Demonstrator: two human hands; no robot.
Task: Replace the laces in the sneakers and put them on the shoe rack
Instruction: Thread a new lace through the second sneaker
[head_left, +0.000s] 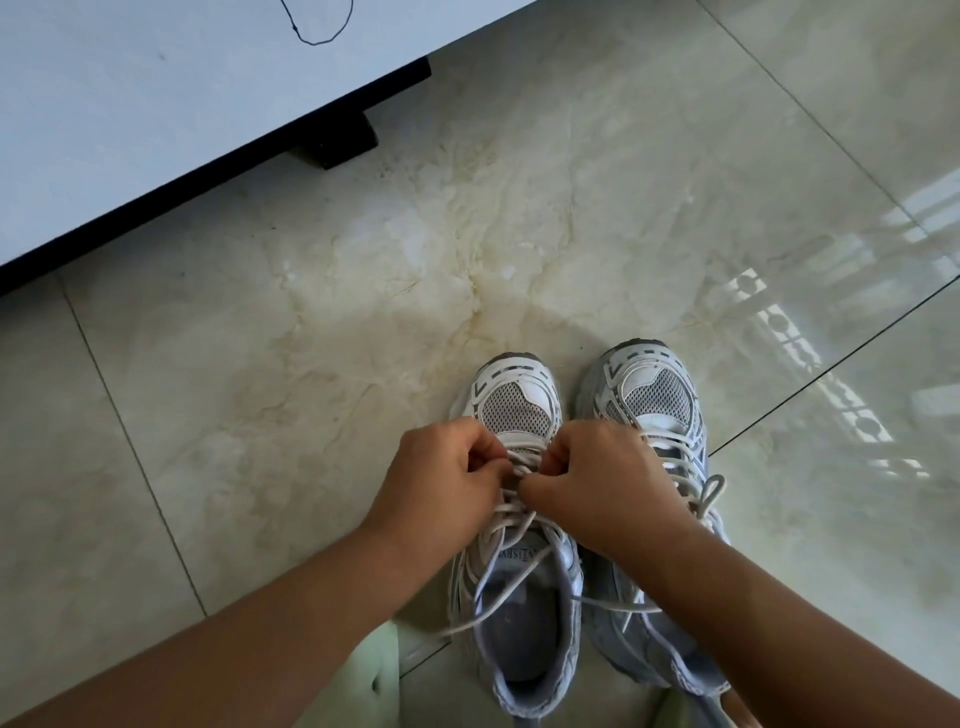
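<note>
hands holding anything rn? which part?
Both: left hand and right hand pinch the lace at the left sneaker's middle eyelet rows.

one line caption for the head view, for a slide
Both hands, left and right, pinch the lace on the left sneaker beside its mate.

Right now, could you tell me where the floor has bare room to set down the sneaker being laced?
Bare floor lies left of the left sneaker, up to the white cabinet, and ahead of both toes. It is crowded where the right sneaker sits close beside it and both hands, left hand and right hand, pinch the lace.
</note>
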